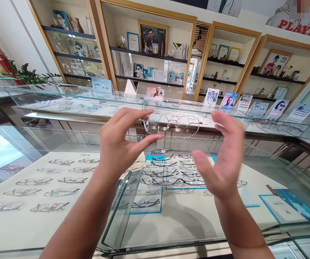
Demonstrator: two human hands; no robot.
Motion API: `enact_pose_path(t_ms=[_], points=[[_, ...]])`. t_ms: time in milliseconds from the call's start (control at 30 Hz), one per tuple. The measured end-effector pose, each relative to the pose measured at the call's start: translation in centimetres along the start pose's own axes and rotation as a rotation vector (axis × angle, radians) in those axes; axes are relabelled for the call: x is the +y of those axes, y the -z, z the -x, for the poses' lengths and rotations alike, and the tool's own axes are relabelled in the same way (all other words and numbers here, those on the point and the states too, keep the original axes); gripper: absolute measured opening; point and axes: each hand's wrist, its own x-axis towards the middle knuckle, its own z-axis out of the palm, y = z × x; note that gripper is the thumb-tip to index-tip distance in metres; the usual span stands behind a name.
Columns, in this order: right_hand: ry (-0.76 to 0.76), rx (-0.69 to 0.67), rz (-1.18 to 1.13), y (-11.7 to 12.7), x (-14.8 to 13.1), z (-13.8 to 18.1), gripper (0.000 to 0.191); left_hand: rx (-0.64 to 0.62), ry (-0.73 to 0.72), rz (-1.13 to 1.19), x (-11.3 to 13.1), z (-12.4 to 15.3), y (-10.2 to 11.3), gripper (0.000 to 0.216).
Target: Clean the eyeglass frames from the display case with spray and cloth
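Glasses (175, 125) between left hand (125, 140) and right hand (225, 151) — display case (181, 216) below, counter (265, 136) beyond, shelves (133, 52) behind.

I have open air between my right grip (222, 158) and the round glasses (187, 126), enough to slide across sideways; below, the glass-topped desk (176, 219) blocks me from the spectacles (146, 204) displayed underneath.

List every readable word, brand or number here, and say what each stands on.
"PLAYBOY": red letters on the wall poster, top right, last letter at the picture's edge.
"HOYA": framed poster on the shelves.
Too small or blurred: the counter-top display cards, the white card in the glass case.
None readable: round eyeglasses.
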Motion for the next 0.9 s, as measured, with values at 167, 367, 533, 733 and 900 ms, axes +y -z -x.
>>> enact_pose_path(t_ms=[167,367,533,733,900], points=[[-0.037,0.004,-0.017,-2.8,2.5,-0.7,0.068,-0.052,0.062,-0.011,0.5,0.1,0.2,0.045],[-0.077,0.037,-0.062,-3.6,3.6,-0.8,0.048,-0.005,0.041,-0.046,0.2,0.4,-0.7,0.05],[-0.094,0.052,-0.09,-4.1,4.4,-0.8,0.044,0.047,0.073,-0.093,0.0,1.1,-2.1,0.054],[-0.15,0.055,-0.107,-4.6,4.9,-0.7,0.044,0.152,0.19,-0.019,0.0,2.6,-4.8,0.069],[-0.202,0.043,-0.108,-4.8,4.9,-0.7,0.045,0.184,0.223,-0.003,0.0,2.9,-5.7,0.051]])
